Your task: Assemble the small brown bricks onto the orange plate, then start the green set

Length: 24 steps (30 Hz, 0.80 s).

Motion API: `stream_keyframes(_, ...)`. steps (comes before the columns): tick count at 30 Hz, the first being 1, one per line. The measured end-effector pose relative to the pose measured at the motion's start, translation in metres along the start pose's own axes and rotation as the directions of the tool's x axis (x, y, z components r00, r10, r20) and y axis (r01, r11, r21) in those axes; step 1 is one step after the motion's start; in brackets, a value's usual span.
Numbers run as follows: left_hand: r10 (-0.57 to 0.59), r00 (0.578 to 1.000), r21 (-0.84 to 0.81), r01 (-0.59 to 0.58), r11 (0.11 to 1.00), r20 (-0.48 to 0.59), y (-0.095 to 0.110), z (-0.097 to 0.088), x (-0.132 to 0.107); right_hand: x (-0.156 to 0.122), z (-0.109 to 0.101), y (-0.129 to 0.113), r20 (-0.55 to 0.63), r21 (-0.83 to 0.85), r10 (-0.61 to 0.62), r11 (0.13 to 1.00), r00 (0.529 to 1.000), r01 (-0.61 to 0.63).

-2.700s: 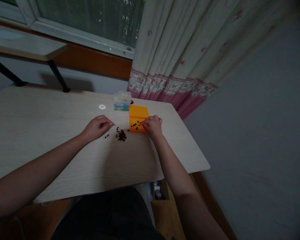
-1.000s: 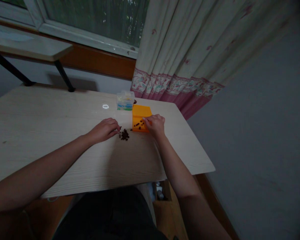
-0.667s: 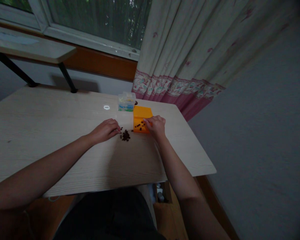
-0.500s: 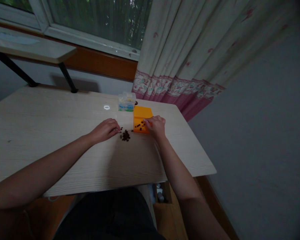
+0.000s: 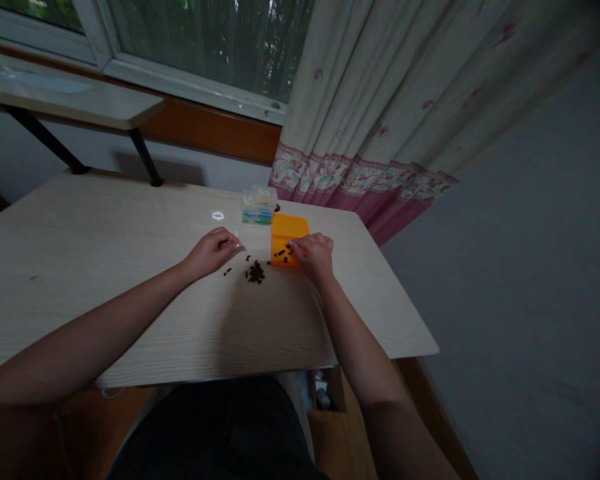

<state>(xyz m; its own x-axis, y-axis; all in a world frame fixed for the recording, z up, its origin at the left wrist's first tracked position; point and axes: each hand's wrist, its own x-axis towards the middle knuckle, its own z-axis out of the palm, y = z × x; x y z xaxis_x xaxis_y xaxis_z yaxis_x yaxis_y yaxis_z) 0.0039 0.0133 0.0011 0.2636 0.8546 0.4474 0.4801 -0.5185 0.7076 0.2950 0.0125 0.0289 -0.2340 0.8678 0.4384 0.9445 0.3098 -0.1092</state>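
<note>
Desk (image 5: 170,340): pale, wood-grained, across the middle of the frame. Dark pieces (image 5: 256,272): one small heap near centre, a few strays about it; we see others against the orange container (image 5: 290,225), just right of centre. Left hand (image 5: 213,252): left of the heap, fingers curled, tips close together; we cannot tell whether they grip anything. Right hand (image 5: 316,257): at the orange container's right side, fingers bent; their hold we cannot tell. Clear box (image 5: 258,205): above centre.
</note>
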Motion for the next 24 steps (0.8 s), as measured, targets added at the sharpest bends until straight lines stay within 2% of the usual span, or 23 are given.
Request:
stream_keyframes(5, -0.115, 0.992, -0.096, 0.11, 0.989, -0.047, 0.006, 0.001, 0.004, -0.001, -0.002, -0.004, -0.003, 0.028, -0.011, 1.0, 1.0, 0.011)
stream_keyframes(9, -0.192, 0.981, -0.18, 0.183, 0.966, -0.033, 0.008, 0.005, 0.004, 0.0, -0.004, -0.01, -0.025, 0.042, -0.02, 0.999, 0.999, 0.021)
stream_keyframes(17, -0.212, 0.977, -0.294, 0.202, 0.934, -0.003, 0.02, 0.009, 0.002, -0.003, -0.01, -0.031, -0.077, 0.032, -0.127, 0.991, 0.989, 0.13)
stream_keyframes(21, -0.282, 0.959, -0.429, 0.265, 0.864, 0.025, 0.03, 0.01, 0.001, -0.009, -0.015, -0.044, -0.137, 0.057, -0.196, 0.977, 0.971, 0.205)
stream_keyframes(24, -0.359, 0.928, -0.491, 0.359, 0.794, 0.098, 0.034, 0.013, -0.001, -0.011, -0.014, -0.051, -0.2, 0.079, -0.248, 0.96, 0.948, 0.268)
